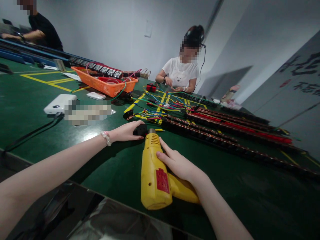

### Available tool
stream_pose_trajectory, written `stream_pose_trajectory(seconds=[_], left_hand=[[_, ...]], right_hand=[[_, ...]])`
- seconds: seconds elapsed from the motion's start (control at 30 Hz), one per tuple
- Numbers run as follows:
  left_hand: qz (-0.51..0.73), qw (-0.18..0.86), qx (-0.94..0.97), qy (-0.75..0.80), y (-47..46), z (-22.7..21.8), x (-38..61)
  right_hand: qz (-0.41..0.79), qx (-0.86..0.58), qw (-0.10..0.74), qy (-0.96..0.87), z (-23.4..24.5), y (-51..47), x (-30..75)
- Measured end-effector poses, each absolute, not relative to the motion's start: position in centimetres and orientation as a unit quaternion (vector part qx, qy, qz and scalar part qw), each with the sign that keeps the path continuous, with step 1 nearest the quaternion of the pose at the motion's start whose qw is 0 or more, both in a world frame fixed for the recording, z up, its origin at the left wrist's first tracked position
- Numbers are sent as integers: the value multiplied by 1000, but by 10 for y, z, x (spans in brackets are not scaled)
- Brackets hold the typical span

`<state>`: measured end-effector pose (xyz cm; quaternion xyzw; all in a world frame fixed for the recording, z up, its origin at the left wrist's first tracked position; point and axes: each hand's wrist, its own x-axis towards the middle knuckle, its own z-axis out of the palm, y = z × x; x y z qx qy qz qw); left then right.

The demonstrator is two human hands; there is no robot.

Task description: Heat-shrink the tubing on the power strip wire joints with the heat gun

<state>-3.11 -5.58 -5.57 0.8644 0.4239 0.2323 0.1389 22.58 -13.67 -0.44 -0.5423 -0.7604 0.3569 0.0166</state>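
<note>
A yellow heat gun (152,170) with a red label points away from me, its metal nozzle close to my left hand. My right hand (176,163) grips it from the right, thumb and fingers along its body and the handle running beneath my wrist. My left hand (128,131), with a beaded bracelet at the wrist, has its fingers curled round a small black object (140,131) just left of the nozzle. What kind of part that is, I cannot make out. Beyond both hands lie coloured wires (160,106) with ends near the black object.
Long dark strips (212,135) with coppery edges stretch across the green table (120,170) to the right. An orange basket (105,85) of parts stands at the back left. Nearer is a white device (60,104) with a black cable. Two people sit or stand beyond.
</note>
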Motion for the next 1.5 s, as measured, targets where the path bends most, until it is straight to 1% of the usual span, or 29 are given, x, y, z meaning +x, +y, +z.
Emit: stream_pose_trajectory(seconds=[0.1, 0.33, 0.43, 0.5, 0.6, 0.77, 0.83, 1.0, 1.17, 1.33, 1.5], left_hand=[[230, 139, 865, 425, -57, -54, -30], [228, 127, 864, 432, -59, -54, -31], [221, 124, 861, 440, -59, -54, -32], [217, 124, 860, 445, -59, -54, -32], [218, 108, 860, 448, -58, -55, -31], [239, 31, 852, 465, -54, -57, -32], [250, 18, 850, 464, -53, -58, -32], [245, 26, 847, 472, -52, -60, -32], [240, 37, 843, 479, -50, -62, -32], [264, 59, 855, 443, -50, -60, -33], [285, 42, 866, 408, -53, -56, -34]], right_hand=[[361, -550, 19, -753, -6, -129, 230], [331, -580, 65, -742, -14, -106, 248], [309, -562, 97, -761, -16, -103, 257], [294, -551, 103, -774, -15, -104, 262], [280, -541, 100, -787, -15, -108, 264], [211, -517, 89, -825, -17, -111, 263], [199, -513, 81, -831, -17, -111, 263], [212, -488, 83, -843, -17, -113, 258], [234, -431, 86, -867, -19, -125, 241], [237, -405, 76, -879, -20, -127, 237], [250, -395, 53, -882, -17, -118, 246]])
